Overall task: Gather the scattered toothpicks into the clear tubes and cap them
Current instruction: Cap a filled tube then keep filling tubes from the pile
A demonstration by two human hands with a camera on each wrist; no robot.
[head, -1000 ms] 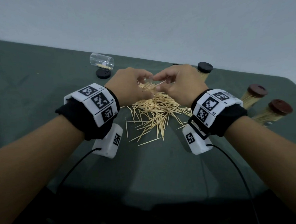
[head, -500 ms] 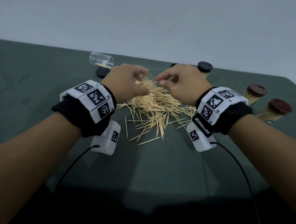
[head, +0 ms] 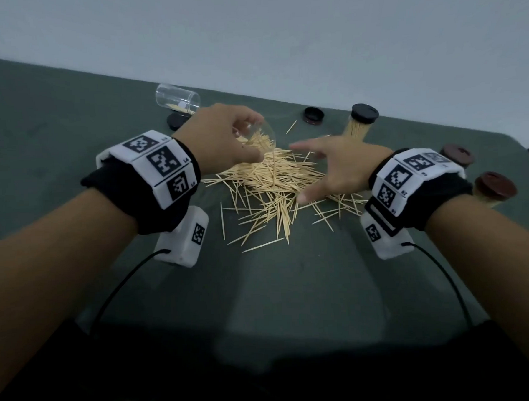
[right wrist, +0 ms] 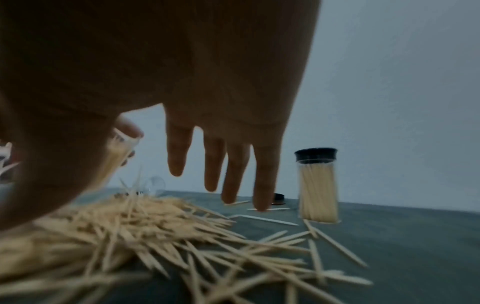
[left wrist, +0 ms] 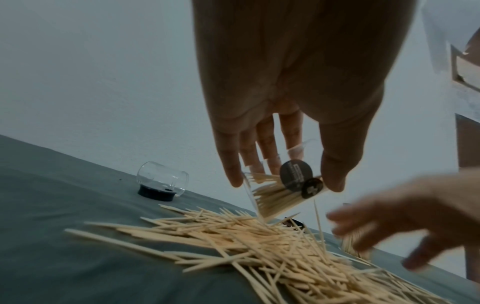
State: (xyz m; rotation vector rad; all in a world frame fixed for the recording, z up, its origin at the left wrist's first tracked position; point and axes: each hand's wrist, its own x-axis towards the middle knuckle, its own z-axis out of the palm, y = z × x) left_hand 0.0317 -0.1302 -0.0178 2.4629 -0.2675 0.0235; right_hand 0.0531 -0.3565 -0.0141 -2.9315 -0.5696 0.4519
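My left hand [head: 238, 134] grips a clear tube [head: 261, 139] partly filled with toothpicks and holds it tilted above the back of the pile. The left wrist view shows the tube [left wrist: 275, 195] between thumb and fingers, with round dark stickers on its side. Loose toothpicks [head: 272, 193] lie heaped on the green table [head: 292, 291]. My right hand [head: 332, 169] hovers open over the pile's right side, fingers spread and holding nothing. Its straight fingers [right wrist: 233, 164] hang above the toothpicks [right wrist: 116, 236].
An uncapped clear tube [head: 176, 99] lies on its side at the back left by a black cap [head: 176, 125]. A loose dark cap [head: 314, 115] and a black-capped full tube [head: 359, 125] stand behind the pile. Two brown-capped tubes [head: 457, 156] [head: 495, 188] sit far right.
My right hand has left the tube, moved right and down and spread open over the pile. The left hand has lifted slightly with the tube.
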